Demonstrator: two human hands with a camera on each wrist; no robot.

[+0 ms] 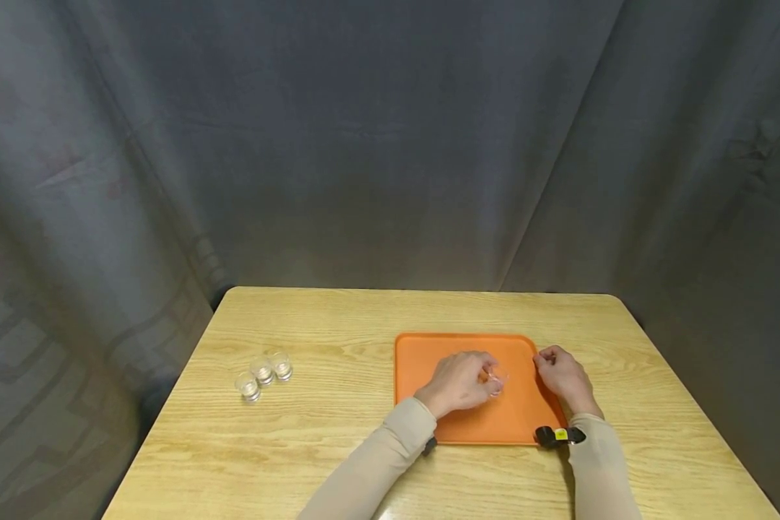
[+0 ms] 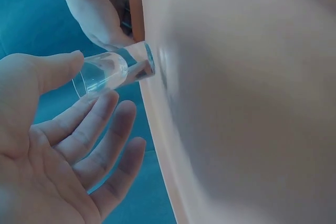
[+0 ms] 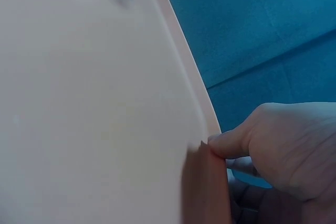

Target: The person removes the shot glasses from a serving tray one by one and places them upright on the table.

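Observation:
Between thumb and fingers, my left hand (image 1: 458, 383) pinches a small clear shot glass (image 2: 114, 70) over the orange tray (image 1: 464, 335). Its base is close to the tray's surface; whether the two touch I cannot tell. In the head view the left hand partly covers this glass. My right hand (image 1: 565, 380) grips the tray's right rim, its thumb (image 3: 223, 142) on top in the right wrist view. Some of its other fingers are hidden beneath the rim.
On the left of the wooden table (image 1: 325, 404) stand three more clear glasses, a front one (image 1: 248, 388), a middle one (image 1: 263, 372) and a back one (image 1: 282, 367). A grey curtain (image 1: 377, 144) hangs behind the table.

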